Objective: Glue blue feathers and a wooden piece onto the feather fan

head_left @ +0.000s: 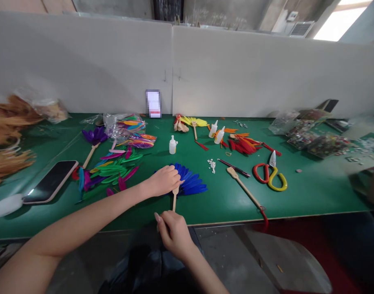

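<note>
A fan of blue feathers (pixel 191 181) on a pale wooden handle (pixel 174 201) lies near the table's front edge. My left hand (pixel 165 179) is closed over the left side of the feathers, its fingertips at the spot where they meet the wood. My right hand (pixel 176 232) is curled round the lower end of the handle, which it hides. A small white glue bottle (pixel 172 145) stands upright beyond the fan. White bits (pixel 211 165) lie in a small heap to the right, beside dark tweezers (pixel 234 167).
On the right are a bare wooden fan handle (pixel 244 188) with a red cord and red-and-yellow scissors (pixel 271 173). Loose coloured feathers (pixel 116 169), a purple feather fan (pixel 95 136) and a phone (pixel 52 181) lie left. Two glue bottles (pixel 216 132) and red feathers (pixel 243 143) are farther back.
</note>
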{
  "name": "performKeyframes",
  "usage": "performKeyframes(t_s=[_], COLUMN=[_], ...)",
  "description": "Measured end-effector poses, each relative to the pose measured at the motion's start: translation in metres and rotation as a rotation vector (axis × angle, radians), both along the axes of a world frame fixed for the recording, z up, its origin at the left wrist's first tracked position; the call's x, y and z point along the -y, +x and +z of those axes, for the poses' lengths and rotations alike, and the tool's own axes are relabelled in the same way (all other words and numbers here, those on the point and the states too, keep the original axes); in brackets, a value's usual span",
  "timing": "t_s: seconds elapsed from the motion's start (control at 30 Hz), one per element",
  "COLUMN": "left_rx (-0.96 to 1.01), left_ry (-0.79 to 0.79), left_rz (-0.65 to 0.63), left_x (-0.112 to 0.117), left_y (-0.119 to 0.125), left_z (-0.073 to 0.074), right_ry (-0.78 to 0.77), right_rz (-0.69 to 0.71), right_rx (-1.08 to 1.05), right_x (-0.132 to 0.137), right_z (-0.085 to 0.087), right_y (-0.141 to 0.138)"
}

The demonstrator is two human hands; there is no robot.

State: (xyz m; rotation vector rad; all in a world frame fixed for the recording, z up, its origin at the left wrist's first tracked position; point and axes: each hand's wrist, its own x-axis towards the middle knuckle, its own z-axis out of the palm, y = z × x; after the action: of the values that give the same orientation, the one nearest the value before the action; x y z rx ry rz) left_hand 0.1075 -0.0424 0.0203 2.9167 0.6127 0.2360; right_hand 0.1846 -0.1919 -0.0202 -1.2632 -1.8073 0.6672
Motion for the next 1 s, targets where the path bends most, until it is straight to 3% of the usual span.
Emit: performKeyframes(t_s=[0.3, 0.67, 1.0], left_rx=[0.009, 0.122, 0.136], left_ry=[-0.126, -0.321, -0.364], left_rz=[0.019, 0.220, 0.148], left_x=[-0.009, -0.019, -0.014], left_y=[-0.004, -0.017, -0.033], left_z=[0.004, 0.013, 0.021], right_ry=[-0.031, -0.028, -0.052], right_rz=[0.013, 0.007, 0.022], right_rx=[-0.014, -0.015, -0.044], right_x=[-0.002, -0.001, 0.000], right_z=[0.000, -0.001, -0.002], right_y=[0.001, 0.001, 0.002])
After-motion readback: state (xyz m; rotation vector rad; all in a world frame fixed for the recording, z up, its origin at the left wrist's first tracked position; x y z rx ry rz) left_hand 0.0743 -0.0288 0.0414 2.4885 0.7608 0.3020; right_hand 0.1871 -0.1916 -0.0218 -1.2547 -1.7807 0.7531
